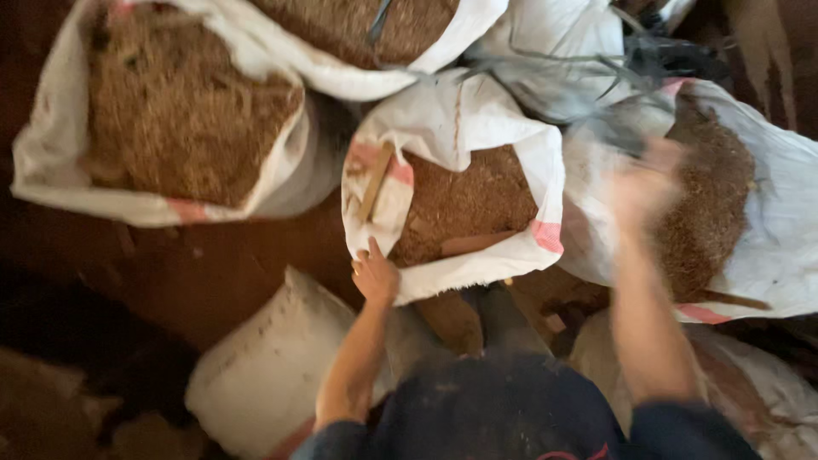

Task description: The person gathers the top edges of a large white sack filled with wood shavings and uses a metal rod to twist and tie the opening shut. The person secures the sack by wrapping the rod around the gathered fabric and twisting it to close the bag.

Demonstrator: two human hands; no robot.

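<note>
Under left grip (375,277): sack rim (443,277).

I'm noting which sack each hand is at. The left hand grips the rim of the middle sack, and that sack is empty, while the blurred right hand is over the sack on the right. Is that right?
Not quite. The head view shows the middle sack is not empty: it holds brown, chaff-like material. The rest stands: the left hand grips its rim, and the blurred right hand is over the sack on the right.
</note>
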